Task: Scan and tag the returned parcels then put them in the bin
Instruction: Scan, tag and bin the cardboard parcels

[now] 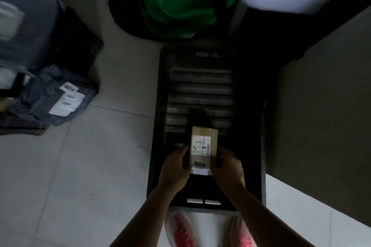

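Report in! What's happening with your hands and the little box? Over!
Left hand and right hand both grip the parcel. Parcel over the black bin, label up. Nothing seen blocking.

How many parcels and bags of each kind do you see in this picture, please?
Cardboard box: 1
Grey bag parcels: 2
Green bag: 1
Total: 4

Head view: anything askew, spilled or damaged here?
Nothing clearly wrong. The cardboard parcel looks intact, held square over the black bin by the left hand and right hand. Only oddity: a crumpled grey mailer bag at left seems to spill onto the floor. Frame is dark, so fine damage is unreadable.
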{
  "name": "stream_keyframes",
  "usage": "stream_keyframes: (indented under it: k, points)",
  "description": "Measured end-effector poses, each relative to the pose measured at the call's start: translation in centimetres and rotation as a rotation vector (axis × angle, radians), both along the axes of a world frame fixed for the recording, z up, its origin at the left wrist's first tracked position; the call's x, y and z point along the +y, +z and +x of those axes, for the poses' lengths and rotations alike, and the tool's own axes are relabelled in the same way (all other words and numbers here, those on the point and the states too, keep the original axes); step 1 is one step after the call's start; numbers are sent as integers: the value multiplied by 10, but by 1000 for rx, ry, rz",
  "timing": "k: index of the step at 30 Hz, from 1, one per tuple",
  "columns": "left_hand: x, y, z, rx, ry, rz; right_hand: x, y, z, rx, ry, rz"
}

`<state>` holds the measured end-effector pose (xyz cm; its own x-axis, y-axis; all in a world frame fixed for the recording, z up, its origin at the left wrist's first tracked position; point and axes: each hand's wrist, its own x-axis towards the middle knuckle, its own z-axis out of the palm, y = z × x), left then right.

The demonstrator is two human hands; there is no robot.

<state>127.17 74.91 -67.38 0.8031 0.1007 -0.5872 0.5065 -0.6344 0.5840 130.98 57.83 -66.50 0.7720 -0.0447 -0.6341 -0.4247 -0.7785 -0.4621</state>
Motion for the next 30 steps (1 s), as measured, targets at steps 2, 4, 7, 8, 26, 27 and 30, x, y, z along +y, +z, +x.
stream_keyframes:
  k: [2,4,7,8,26,27,30]
  points:
    - [10,61,19,-28,-129,135,7,57,21,-22,103,-32]
    - [21,127,40,-77,-210,274,13,123,42,-62,261,-85]
    - [31,237,71,-256,-257,422,17,230,64,-153,406,-136]
    - [32,275,78,-285,-280,467,16,267,68,-195,427,-145]
    - [-106,740,-8,-660,-581,694,-150,725,-72,-619,213,-351]
    - [-121,751,-17,-694,-600,683,-165,737,-86,-619,187,-367]
    - [-176,778,-45,-742,-649,662,-218,764,-129,-624,77,-376]
